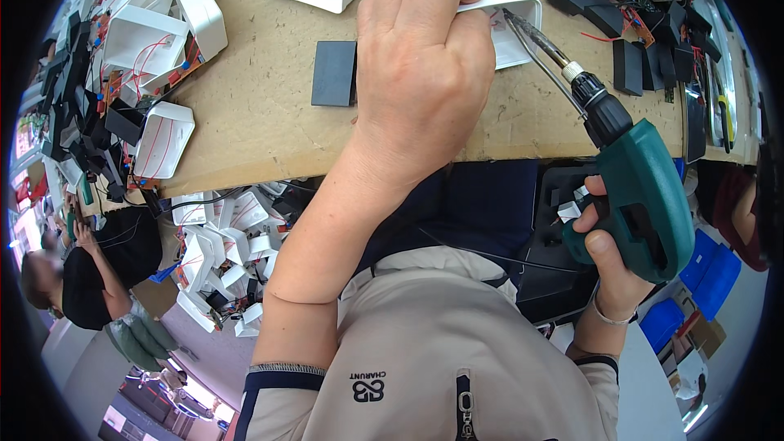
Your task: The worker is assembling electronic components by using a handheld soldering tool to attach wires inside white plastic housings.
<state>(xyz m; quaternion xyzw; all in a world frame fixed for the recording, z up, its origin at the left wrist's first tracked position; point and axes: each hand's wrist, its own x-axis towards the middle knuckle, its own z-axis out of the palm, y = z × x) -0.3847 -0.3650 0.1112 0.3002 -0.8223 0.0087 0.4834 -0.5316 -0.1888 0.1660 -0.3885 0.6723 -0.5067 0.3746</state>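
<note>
While left hand (420,65) clamps white casing (514,8), right hand (608,257) grips green drill (641,188), near table edge (245,175).

The left hand (420,57) is curled into a loose fist, knuckles up, its back toward the camera; the bare forearm rises from the lower edge, the sleeve pushed up near the elbow. The right hand (608,257) sits lower right, fingers (594,229) wrapped tight in a grip, thumb to the left, a band at the wrist
</note>
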